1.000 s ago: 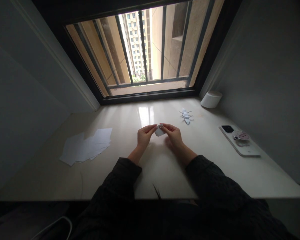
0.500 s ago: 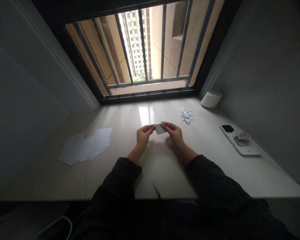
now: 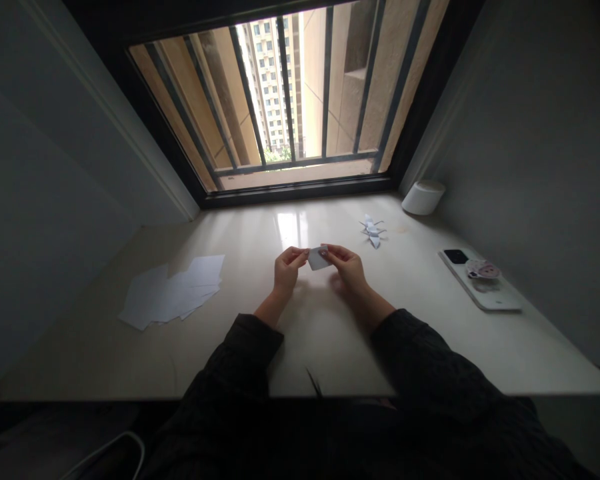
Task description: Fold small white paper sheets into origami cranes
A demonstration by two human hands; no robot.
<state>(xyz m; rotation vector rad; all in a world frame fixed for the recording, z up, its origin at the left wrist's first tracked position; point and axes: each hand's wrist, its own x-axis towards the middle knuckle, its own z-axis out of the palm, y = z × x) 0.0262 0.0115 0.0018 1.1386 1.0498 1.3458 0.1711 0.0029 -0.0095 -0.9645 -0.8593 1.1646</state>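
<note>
A small folded piece of white paper [image 3: 319,259] is held between my two hands, a little above the tabletop. My left hand [image 3: 287,268] pinches its left corner with thumb and fingertips. At its upper right edge, my right hand [image 3: 347,264] grips it, the thumb lying on the near face. Fingers partly cover both ends, and the layers of the fold are too small to make out. Folded white paper cranes [image 3: 373,231] lie beyond my right hand; how many there are is hard to tell.
On the left of the pale tabletop [image 3: 325,347] is a spread of white paper sheets [image 3: 173,293]. A phone [image 3: 480,280] with a round grip lies at the right, near the wall. In the back right corner stands a white cylinder [image 3: 423,198]. A barred window [image 3: 300,100] closes the far side.
The folded paper has tilted slightly and shifted a touch to the left between my fingers. Both hands keep their pinch on it; everything else stays where it was.
</note>
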